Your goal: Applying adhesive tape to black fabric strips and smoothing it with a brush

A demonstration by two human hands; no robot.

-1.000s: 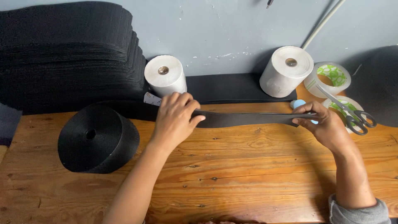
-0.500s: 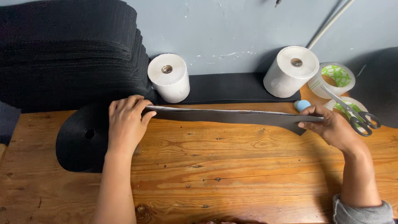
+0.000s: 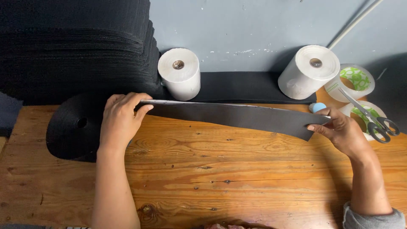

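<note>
While the wooden table [image 3: 237, 178] carries the work, I stretch a black strip [image 3: 237, 115] across the middle of the frame, from the black roll [image 3: 74, 127] at centre left to the right side. My left hand [image 3: 121, 121] lies on the strip at the roll, fingers together and curled over its top edge. My right hand [image 3: 341, 129] pinches the free end, fingers clamped on it. I judge this the measuring-out step; next calls for even tension. Scissors [image 3: 373, 118] rest at far right.
</note>
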